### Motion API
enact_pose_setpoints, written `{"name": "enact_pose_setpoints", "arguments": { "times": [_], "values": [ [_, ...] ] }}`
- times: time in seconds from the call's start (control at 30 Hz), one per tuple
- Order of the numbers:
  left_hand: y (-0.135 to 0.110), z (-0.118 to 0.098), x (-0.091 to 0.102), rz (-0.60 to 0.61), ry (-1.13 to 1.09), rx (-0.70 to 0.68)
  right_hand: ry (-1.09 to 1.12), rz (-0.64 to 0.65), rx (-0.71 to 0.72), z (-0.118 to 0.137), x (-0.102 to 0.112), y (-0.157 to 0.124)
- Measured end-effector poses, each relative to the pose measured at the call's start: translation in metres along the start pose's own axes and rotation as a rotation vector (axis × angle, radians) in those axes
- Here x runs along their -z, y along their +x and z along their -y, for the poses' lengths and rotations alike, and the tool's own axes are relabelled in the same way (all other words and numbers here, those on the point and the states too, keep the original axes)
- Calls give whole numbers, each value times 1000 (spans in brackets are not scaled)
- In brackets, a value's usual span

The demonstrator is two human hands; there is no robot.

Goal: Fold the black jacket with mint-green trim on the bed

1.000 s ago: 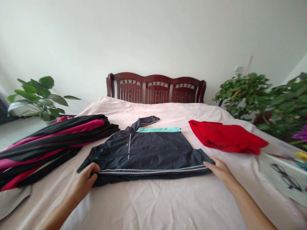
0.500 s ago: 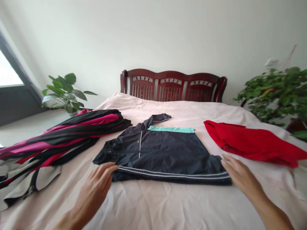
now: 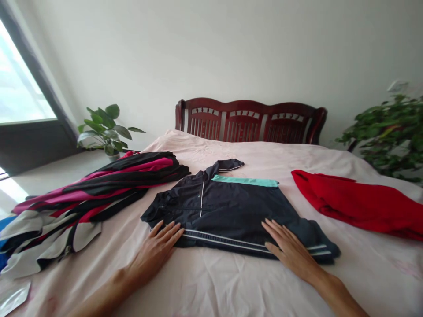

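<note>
A dark navy jacket (image 3: 228, 202) lies on the bed, its near side folded inward so that a sleeve with two white stripes runs along the front edge. It has a mint-green panel and a white line of piping; the other sleeve points toward the headboard. My left hand (image 3: 158, 244) rests flat at the jacket's near left corner, fingers stretched out. Flat on the striped sleeve, right of the middle, lies my right hand (image 3: 287, 246), fingers extended and thumb apart. Neither hand grips the cloth.
A heap of black, pink and grey clothes (image 3: 109, 187) lies on the left. On the right is a folded red garment (image 3: 357, 204). The pink bedsheet (image 3: 224, 286) reaches back to a dark wooden headboard (image 3: 244, 121). Potted plants (image 3: 107, 127) flank the bed.
My right hand has moved left from the jacket's right end onto the striped sleeve. My left hand has flattened onto the near left corner. The view has shifted slightly left.
</note>
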State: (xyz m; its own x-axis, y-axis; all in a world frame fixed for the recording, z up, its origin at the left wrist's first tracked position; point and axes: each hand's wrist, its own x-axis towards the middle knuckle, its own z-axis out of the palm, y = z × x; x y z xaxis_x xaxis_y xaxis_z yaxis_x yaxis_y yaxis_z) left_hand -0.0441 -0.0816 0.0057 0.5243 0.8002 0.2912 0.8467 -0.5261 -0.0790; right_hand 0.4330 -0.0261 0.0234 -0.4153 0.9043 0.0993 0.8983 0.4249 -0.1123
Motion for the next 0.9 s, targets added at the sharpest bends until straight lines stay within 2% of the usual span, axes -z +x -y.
{"name": "enact_pose_setpoints", "arguments": {
  "times": [0.1, 0.17, 0.37, 0.43, 0.57, 0.67, 0.7, 0.77, 0.83, 0.9],
  "values": [
    [-4, 16, 3, 6, -34, 6, -3, 21, 81, -6, 11, -22],
    [-2, 22, 2, 9, -72, 10, -54, -15, 112, -11, 13, -33],
    [9, 26, -4, 18, -168, 88, -164, -129, 120, -20, 14, -36],
    [-1, 25, -5, 39, -175, 102, -163, -144, 146, -19, 16, -41],
    [-43, 28, -4, 79, -211, 71, -91, -81, 148, -14, 21, -76],
    [-59, 30, 17, 148, -283, 46, 9, 56, 48, -9, 33, -92],
    [-54, 29, 29, 191, -317, 40, 56, 115, 11, -6, 40, -89],
    [-24, 23, 56, 288, -388, 24, 150, 195, -43, 6, 58, -67],
    [25, 9, 75, 338, -428, 37, 196, 160, -62, 24, 73, -28],
    [83, -9, 78, 307, -448, -27, 183, 163, -8, 46, 77, 18]
  ]
}}
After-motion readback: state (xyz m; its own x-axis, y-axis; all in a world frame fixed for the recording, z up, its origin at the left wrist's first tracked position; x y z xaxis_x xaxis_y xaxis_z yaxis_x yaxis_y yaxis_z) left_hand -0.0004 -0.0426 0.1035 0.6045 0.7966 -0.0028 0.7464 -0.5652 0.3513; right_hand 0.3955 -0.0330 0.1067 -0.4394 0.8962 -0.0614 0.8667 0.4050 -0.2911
